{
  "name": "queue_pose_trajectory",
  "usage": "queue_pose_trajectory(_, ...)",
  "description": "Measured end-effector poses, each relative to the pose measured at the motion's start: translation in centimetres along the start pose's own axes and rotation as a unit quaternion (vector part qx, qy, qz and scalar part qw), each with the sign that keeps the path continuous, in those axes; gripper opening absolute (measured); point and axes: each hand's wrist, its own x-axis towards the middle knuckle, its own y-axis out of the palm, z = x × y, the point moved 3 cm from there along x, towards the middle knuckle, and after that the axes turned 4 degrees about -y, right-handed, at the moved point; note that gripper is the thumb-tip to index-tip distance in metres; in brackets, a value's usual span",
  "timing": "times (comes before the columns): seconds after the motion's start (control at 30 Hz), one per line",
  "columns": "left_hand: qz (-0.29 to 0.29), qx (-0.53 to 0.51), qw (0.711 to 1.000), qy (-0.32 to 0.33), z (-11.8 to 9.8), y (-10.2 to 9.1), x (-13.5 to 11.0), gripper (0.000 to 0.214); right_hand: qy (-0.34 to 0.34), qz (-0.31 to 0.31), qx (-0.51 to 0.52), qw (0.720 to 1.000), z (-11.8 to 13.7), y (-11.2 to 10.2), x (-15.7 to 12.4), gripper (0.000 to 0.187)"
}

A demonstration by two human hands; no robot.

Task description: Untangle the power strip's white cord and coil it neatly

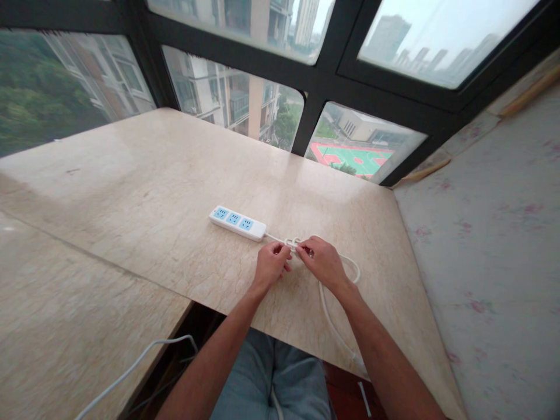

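Note:
A white power strip [238,223] with several light-blue socket panels lies on the stone countertop [144,192]. From its right end runs a white cord [353,269], which is looped or knotted close to the strip. My left hand [272,265] pinches the cord at the left of this tangle. On its right side, my right hand [322,261] closes thumb and fingers on the same cord. The rest of the cord curves around beneath my right wrist and down to the counter's front edge, where a pale end, perhaps the plug, is partly covered by my right forearm.
Dark-framed windows [324,81] stand along the back of the counter. A flowered wall [481,233] closes off the right side. Another white cable [135,363] crosses the lower left, over a dark gap at the counter's edge. My legs are below the front edge.

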Motion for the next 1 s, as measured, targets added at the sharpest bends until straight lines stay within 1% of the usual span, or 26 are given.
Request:
queue_pose_trajectory(0.07,-0.033,-0.014,0.999,0.03,-0.1,-0.1,-0.2,0.022,0.006,-0.066,0.075,0.995,-0.2,0.3,-0.5,0.018)
queue_pose_trajectory(0.13,-0.057,-0.036,0.996,0.051,-0.2,-0.2,-0.5,0.02,0.025,-0.115,0.126,0.985,-0.2,0.7,-0.8,0.015)
queue_pose_trajectory(0.2,-0.073,-0.051,0.993,0.076,-0.3,-0.4,-0.6,0.017,0.05,-0.147,0.16,0.975,0.0,0.8,-0.9,0.016)
queue_pose_trajectory(0.23,-0.076,-0.05,0.992,0.092,-0.3,-0.4,-0.7,0.017,0.058,-0.153,0.174,0.971,0.0,0.7,-1.0,0.016)
queue_pose_trajectory(0.3,-0.074,-0.033,0.988,0.131,-0.4,-0.6,-0.8,0.016,0.066,-0.137,0.206,0.967,0.0,0.4,-1.0,0.018)
queue_pose_trajectory(0.43,-0.067,0.018,0.978,0.196,-0.3,-0.8,-0.8,0.017,0.061,-0.025,0.272,0.96,-0.7,-0.6,-0.9,0.022)
queue_pose_trajectory(0.47,-0.063,0.028,0.976,0.207,-0.3,-0.8,-0.8,0.017,0.059,-0.011,0.279,0.958,-1.0,-0.9,-0.7,0.023)
queue_pose_trajectory(0.53,-0.047,0.045,0.973,0.223,-0.3,-0.8,-0.9,0.016,0.05,-0.02,0.268,0.962,-1.4,-1.6,-0.1,0.023)
queue_pose_trajectory(0.6,-0.026,0.061,0.969,0.238,-0.3,-0.7,-0.9,0.014,0.014,-0.047,0.236,0.97,-1.5,-2.0,0.8,0.018)
queue_pose_trajectory(0.67,-0.008,0.077,0.965,0.249,-0.3,-0.7,-0.9,0.012,-0.05,-0.045,0.215,0.974,-1.3,-2.0,2.0,0.018)
queue_pose_trajectory(0.73,0.002,0.093,0.962,0.255,-0.5,-0.7,-1.0,0.011,-0.109,0.006,0.227,0.968,-1.2,-1.7,3.0,0.018)
queue_pose_trajectory(0.8,-0.002,0.112,0.958,0.264,-0.7,-0.8,-1.1,0.01,-0.129,0.071,0.259,0.954,-1.4,-1.2,3.7,0.017)
queue_pose_trajectory(0.83,-0.009,0.122,0.954,0.272,-0.9,-0.8,-1.2,0.01,-0.128,0.09,0.274,0.949,-1.7,-1.1,3.9,0.017)
queue_pose_trajectory(0.87,-0.02,0.132,0.95,0.281,-1.1,-0.9,-1.3,0.009,-0.124,0.094,0.284,0.946,-2.0,-1.0,3.9,0.016)
queue_pose_trajectory(0.9,-0.033,0.143,0.947,0.287,-1.3,-0.9,-1.4,0.009,-0.12,0.085,0.291,0.945,-2.3,-1.0,3.8,0.015)
queue_pose_trajectory(1.0,-0.074,0.168,0.943,0.279,-1.5,-1.1,-1.5,0.01,-0.128,0.027,0.289,0.949,-3.1,-1.2,3.3,0.016)
